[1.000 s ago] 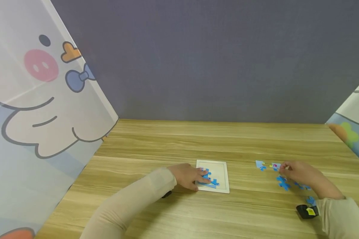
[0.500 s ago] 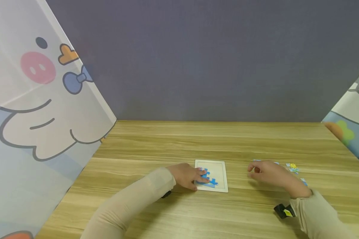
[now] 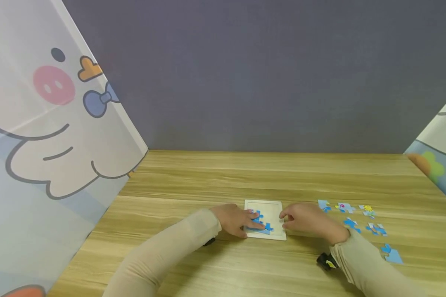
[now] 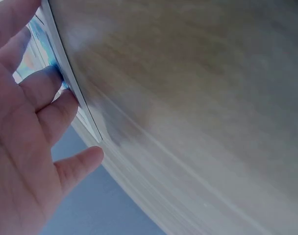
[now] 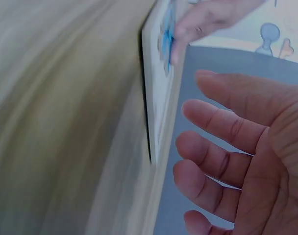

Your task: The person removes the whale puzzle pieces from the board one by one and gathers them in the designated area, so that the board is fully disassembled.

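My left hand lies at the left side of a square white puzzle tray, its fingers stretched over blue jigsaw pieces set in the tray's lower left. In the left wrist view these fingers are spread along the tray's edge. My right hand is at the tray's right edge, thumb and forefinger apart. Seen from the right wrist, the hand has loosely bent fingers with nothing between them. The tray's upper and right parts show bare white.
Several loose jigsaw pieces lie to the right on the wooden table, among them a snail piece, a sun piece and a light blue corner piece. A grey panel stands behind the table, and printed cloths flank it.
My right hand has moved left from the loose pieces to the tray's right edge, uncovering the pieces it overlapped. My left hand has stayed on the tray.
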### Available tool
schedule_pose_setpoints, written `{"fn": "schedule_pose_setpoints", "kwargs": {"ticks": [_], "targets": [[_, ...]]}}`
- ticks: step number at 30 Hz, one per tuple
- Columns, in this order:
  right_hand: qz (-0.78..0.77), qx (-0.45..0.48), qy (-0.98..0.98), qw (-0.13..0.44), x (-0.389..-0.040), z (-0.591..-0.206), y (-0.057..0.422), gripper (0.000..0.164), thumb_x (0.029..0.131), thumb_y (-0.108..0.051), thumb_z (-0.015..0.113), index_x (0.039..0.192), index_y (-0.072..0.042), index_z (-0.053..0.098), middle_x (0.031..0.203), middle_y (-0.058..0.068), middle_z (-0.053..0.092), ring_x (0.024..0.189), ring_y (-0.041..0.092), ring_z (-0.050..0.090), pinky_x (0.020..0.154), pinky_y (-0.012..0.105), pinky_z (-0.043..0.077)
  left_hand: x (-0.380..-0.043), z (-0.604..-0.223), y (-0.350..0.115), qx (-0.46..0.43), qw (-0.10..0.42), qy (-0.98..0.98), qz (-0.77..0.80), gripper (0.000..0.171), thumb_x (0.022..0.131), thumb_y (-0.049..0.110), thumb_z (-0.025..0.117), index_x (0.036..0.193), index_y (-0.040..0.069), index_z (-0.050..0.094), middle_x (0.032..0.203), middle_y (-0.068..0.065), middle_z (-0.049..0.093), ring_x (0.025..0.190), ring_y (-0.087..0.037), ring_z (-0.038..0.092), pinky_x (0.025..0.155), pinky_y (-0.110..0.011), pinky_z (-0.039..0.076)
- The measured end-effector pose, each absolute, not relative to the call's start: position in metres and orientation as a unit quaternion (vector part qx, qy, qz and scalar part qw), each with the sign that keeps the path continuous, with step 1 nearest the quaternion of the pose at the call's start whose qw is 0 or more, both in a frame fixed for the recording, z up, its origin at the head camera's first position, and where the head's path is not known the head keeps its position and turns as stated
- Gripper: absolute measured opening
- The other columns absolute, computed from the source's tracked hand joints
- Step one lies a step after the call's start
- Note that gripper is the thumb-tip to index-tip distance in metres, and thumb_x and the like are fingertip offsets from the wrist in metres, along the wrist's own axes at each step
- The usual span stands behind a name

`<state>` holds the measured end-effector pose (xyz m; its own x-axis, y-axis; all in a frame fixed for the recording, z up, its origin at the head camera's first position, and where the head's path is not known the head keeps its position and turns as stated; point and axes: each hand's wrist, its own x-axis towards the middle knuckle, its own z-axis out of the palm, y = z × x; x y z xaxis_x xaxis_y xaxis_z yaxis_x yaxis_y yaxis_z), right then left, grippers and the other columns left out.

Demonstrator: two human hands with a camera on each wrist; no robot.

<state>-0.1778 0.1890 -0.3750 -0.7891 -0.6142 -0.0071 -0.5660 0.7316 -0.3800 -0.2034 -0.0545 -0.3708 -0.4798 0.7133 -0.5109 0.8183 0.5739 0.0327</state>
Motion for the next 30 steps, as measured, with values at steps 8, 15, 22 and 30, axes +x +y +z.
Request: {"fn": "schedule_pose_setpoints", "kwargs": {"ticks": [8,15,22,30], "targets": [[-0.169,-0.316,0.93,0.081,-0.182,-0.382,0.16,0.021,0.075,-0.012,0.073,0.096,-0.006,0.076,0.071,-0.013,0.059,0.057,0.0,0.041,0.054,0.022,0.041,-0.201,-0.368,-0.057,0.457,0.263,0.838,-0.142,0.068,0.089,0.05,0.063,0.147,0.048,0.027,0.16,0.006,0.008,0.144,-0.009,0.01,0.109,-0.033,0.029],[-0.13,-0.262,0.951,0.105,-0.179,-0.376,0.135,0.017,0.071,-0.007,0.074,0.088,-0.008,0.077,0.091,0.002,0.072,0.067,0.01,0.058,0.062,0.037,0.053,-0.202,-0.369,-0.057,0.487,0.205,0.832,-0.168,0.049,0.101,0.03,0.049,0.144,0.048,0.035,0.158,0.003,0.019,0.141,-0.012,0.023,0.086,-0.021,0.044],[-0.103,-0.232,0.961,0.112,-0.175,-0.374,0.124,0.012,0.07,-0.016,0.083,0.079,-0.011,0.076,0.083,-0.001,0.071,0.066,0.012,0.057,0.061,0.042,0.052,-0.205,-0.37,-0.058,0.496,0.199,0.827,-0.171,0.049,0.1,0.03,0.05,0.144,0.048,0.036,0.158,0.002,0.021,0.141,-0.012,0.024,0.102,-0.034,0.039],[-0.097,-0.215,0.965,0.115,-0.174,-0.375,0.123,0.018,0.07,-0.018,0.085,0.082,-0.011,0.074,0.083,0.0,0.07,0.069,0.014,0.059,0.061,0.042,0.052,-0.204,-0.371,-0.058,0.494,0.196,0.829,-0.171,0.05,0.1,0.032,0.051,0.144,0.048,0.035,0.157,0.003,0.021,0.141,-0.012,0.024,0.106,-0.042,0.035]]}}
